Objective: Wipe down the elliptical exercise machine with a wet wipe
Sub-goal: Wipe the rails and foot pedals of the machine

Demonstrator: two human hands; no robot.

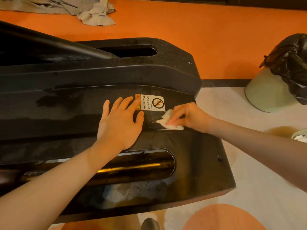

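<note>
Right hand (191, 116) grip pinches wipe (167, 121) near machine (182, 72) edge; left hand (118, 122) flat.

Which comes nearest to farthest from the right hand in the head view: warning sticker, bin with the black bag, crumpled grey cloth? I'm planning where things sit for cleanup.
From the right hand, which holds the wet wipe:
1. Warning sticker, just up-left on the machine's black cover.
2. Bin with the black bag, off to the right on the floor.
3. Crumpled grey cloth, far up-left on the orange floor.
</note>
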